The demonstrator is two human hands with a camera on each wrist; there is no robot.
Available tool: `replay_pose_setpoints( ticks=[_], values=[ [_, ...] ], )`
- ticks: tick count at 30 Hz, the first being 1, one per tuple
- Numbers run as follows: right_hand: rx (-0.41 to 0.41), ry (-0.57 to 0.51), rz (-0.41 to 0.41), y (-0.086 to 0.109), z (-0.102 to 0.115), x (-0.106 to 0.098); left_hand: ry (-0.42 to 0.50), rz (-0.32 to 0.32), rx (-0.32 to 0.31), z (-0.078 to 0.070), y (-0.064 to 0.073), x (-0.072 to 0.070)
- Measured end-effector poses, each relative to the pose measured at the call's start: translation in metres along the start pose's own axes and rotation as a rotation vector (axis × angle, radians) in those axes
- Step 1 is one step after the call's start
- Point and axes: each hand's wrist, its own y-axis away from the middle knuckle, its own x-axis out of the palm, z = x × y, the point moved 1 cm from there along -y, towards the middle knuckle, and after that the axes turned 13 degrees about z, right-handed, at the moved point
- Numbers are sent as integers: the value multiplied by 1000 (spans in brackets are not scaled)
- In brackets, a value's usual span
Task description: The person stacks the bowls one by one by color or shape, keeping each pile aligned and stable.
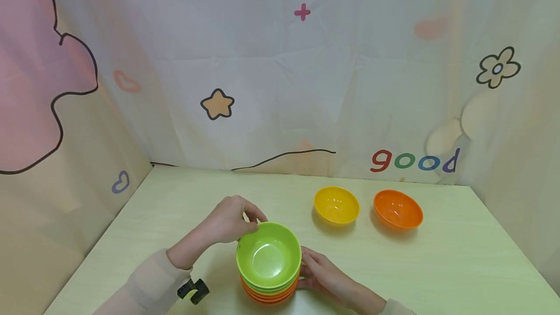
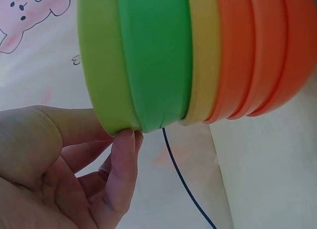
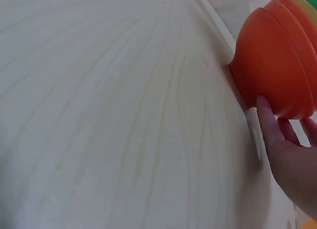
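Note:
A stack of nested bowls stands in front of me, with a light green bowl (image 1: 269,256) on top. Beneath it come a green bowl (image 2: 157,65), a yellow bowl (image 2: 205,55) and, at the bottom, several orange bowls (image 3: 270,60). My left hand (image 1: 234,220) pinches the rim of the light green bowl between thumb and fingers, at its far left side. My right hand (image 1: 325,276) rests against the right side of the stack, its extended fingers (image 3: 269,122) touching the lower orange bowls. The light green bowl sits slightly tilted toward me.
Farther back on the pale table (image 1: 459,256) are a separate yellow bowl (image 1: 337,205) and an orange bowl (image 1: 398,209) to its right. A printed cloth (image 1: 262,67) hangs behind the table and along its sides.

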Motion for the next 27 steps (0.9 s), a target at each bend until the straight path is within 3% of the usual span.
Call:
replay_pose_setpoints(
  ticks=[7,16,27],
  values=[
    [2,-3,-2,1,0,1,-2,2,-16,1,-1,1],
    [9,-6,-8,1,1,1,23,3,13,3,1,1],
    [18,-34,-20,0,1,0,223,-45,-6,19,7,5]
  ],
)
